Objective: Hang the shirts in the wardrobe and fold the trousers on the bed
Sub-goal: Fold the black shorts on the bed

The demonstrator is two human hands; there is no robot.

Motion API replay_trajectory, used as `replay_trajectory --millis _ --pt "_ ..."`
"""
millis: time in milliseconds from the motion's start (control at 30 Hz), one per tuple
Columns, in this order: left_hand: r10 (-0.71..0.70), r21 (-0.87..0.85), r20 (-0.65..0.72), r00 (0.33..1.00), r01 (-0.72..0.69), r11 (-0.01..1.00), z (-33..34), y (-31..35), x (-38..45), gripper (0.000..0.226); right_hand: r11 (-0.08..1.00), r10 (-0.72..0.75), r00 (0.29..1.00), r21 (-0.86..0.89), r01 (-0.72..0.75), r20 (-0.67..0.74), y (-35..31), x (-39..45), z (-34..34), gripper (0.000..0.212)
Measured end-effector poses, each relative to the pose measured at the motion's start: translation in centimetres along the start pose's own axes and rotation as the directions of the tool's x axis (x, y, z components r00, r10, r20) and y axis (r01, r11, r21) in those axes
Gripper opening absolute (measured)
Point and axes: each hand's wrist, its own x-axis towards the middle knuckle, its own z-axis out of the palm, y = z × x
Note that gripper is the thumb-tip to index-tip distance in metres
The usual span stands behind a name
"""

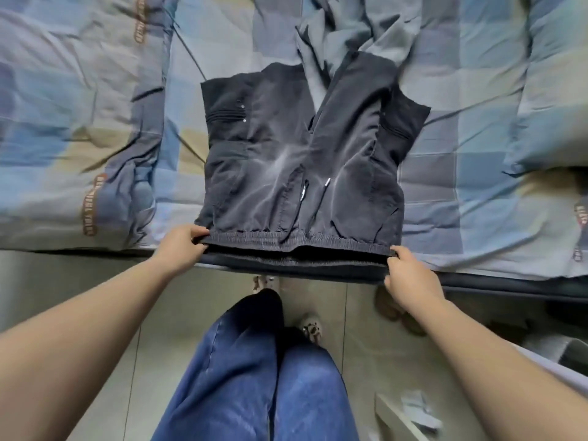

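Dark grey trousers (286,154) lie spread on the bed (477,192), legs pointing away and doubled back, elastic waistband at the near edge with two drawstrings showing. My left hand (183,246) pinches the waistband's left corner. My right hand (410,275) grips its right corner, over the bed's edge. A lighter grey garment (346,30) lies crumpled beyond the trousers, partly under them. No wardrobe is in view.
A blue and tan patchwork quilt (79,106) covers the bed, bunched at left and right. Below are a tiled floor (79,281), my legs in blue jeans (254,377), slippers (311,329), and a white object (401,418) at the lower right.
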Motion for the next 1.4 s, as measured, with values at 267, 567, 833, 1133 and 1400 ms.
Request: replay_trajectory --millis 267,567,833,1133,1400 --pt "-0.118 -0.087 0.002 0.993 0.118 0.989 6.7 -2.8 0.0 0.039 0.996 -0.090 0.983 -0.013 0.093 0.162 0.5 -0.2 7.2 0.034" --pt "-0.188 -0.351 0.048 0.981 0.193 0.916 7.9 -4.1 -0.7 0.028 0.976 -0.204 0.924 -0.011 0.219 0.324 -2.6 1.2 8.0 0.047" --pt "-0.244 -0.415 0.051 0.968 0.243 0.877 6.6 -8.8 4.2 0.026 0.927 -0.355 0.919 0.188 0.323 0.170 -16.3 10.6 1.5 0.036" --pt "-0.259 -0.548 0.089 0.962 0.265 0.793 5.1 -13.2 14.5 0.023 0.901 -0.429 0.903 0.078 0.427 0.016 -34.4 25.7 -6.6 0.056" --pt "-0.118 -0.658 0.106 0.987 0.158 0.736 6.3 -14.3 21.0 0.023 0.954 -0.295 0.955 -0.057 0.294 -0.002 -40.4 33.5 -6.0 0.052"
